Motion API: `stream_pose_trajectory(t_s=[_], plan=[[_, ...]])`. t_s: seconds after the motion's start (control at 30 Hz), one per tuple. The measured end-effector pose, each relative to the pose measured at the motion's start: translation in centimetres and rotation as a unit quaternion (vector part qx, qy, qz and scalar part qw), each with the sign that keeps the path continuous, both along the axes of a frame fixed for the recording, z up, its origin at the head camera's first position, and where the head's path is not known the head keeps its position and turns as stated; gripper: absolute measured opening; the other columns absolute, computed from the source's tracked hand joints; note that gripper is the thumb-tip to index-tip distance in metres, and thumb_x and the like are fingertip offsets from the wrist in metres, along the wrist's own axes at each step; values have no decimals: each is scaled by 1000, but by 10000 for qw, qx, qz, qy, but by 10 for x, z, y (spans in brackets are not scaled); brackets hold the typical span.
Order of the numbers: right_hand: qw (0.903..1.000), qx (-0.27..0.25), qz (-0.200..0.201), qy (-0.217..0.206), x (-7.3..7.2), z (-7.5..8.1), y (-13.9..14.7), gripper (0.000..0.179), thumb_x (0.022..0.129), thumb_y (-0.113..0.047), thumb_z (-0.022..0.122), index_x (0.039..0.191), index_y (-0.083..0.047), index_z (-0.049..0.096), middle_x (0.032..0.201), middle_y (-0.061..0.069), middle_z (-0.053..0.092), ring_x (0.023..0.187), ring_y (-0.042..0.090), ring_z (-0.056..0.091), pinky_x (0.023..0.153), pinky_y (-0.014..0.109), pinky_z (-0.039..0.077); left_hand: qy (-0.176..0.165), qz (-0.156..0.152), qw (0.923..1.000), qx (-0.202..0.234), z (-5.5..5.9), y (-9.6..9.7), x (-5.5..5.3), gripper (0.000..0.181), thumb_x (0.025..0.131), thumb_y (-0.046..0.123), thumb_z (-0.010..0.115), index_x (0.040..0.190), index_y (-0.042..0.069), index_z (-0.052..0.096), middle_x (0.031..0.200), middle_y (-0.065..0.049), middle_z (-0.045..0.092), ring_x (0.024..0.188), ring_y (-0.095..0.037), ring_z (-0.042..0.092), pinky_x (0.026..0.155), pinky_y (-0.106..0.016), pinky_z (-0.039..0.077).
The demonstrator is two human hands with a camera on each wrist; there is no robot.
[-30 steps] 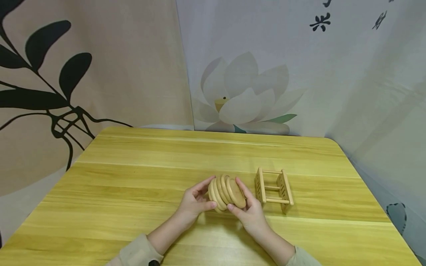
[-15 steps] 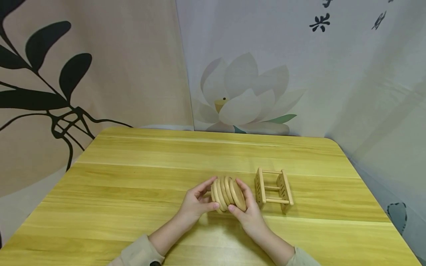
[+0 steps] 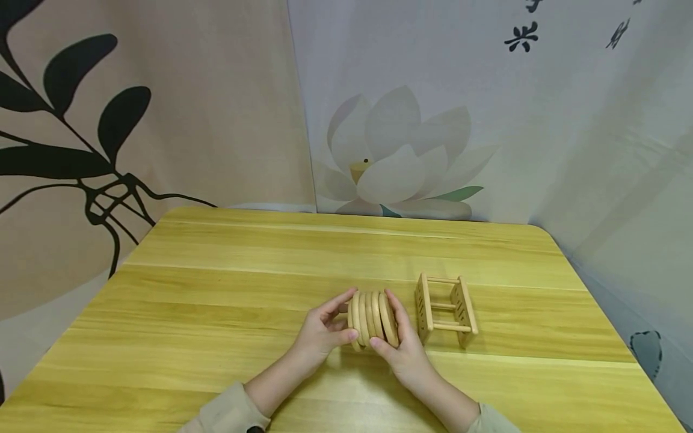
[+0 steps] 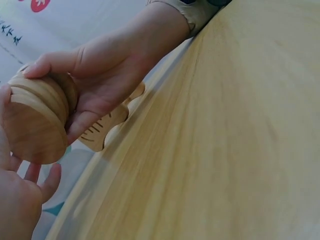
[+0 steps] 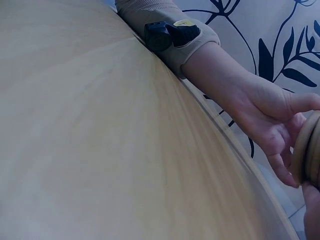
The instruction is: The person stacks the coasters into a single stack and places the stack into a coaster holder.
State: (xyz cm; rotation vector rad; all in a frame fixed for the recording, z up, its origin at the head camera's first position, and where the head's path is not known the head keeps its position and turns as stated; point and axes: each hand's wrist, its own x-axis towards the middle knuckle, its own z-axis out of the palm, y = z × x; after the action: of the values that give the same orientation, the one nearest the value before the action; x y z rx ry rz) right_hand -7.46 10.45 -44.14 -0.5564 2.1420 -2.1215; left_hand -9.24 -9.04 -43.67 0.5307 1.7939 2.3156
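A stack of round wooden coasters is held up over the table, edges facing the head camera. My left hand grips the stack from the left, thumb on the near edge and fingers at the far side. My right hand grips it from the right in the same manner. In the left wrist view, the flat face of the end coaster shows between both hands. The right wrist view catches only part of the stack at its edge. Just right of my right hand stands a small wooden slotted rack with crossbars.
The light wooden table stretches out around the hands. Behind it hangs a fabric backdrop with printed leaves, a lotus and characters. A small black device sits on the left sleeve.
The stack has turned and shifted slightly right, so the coasters line up more evenly and show more of their edges. My left hand has moved slightly right with it. The rack has stayed put.
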Motion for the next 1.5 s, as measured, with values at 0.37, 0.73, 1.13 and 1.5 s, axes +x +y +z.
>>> stream_pose_trajectory(t_s=[0.37, 0.73, 1.13, 1.5], plan=[[9990, -348, 280, 44, 0, -1, 0, 80, 90, -11, 65, 151, -8, 14, 147, 18, 27, 125, 39, 40, 98, 34, 42, 222, -53, 9997, -5, 1, 1, 1, 74, 79, 20, 79, 142, 3, 44, 124, -17, 54, 106, -28, 56, 85, -38, 52], [9957, -304, 549, 687, -3, -6, 4, 74, 99, -45, 44, 151, -6, 11, 146, 25, 26, 128, 42, 32, 102, 33, 37, 257, -23, 9997, 46, 3, 4, 2, 73, 77, 12, 80, 140, 1, 44, 129, -26, 47, 109, -25, 53, 85, -36, 52], [9953, -638, 694, 204, -1, -4, 4, 70, 97, -24, 49, 151, -6, 9, 149, 24, 20, 130, 41, 30, 101, 34, 39, 467, 17, 9989, 84, 1, 3, 1, 70, 78, 9, 78, 138, -3, 44, 127, -18, 50, 108, -24, 54, 85, -36, 52], [9945, -830, 629, -55, 0, -2, 3, 76, 92, -22, 58, 150, -4, 11, 149, 26, 21, 127, 38, 37, 97, 36, 43, 350, -4, 9994, 25, 6, 3, 3, 69, 77, 9, 77, 137, 1, 45, 125, -17, 51, 105, -27, 56, 83, -37, 53]])
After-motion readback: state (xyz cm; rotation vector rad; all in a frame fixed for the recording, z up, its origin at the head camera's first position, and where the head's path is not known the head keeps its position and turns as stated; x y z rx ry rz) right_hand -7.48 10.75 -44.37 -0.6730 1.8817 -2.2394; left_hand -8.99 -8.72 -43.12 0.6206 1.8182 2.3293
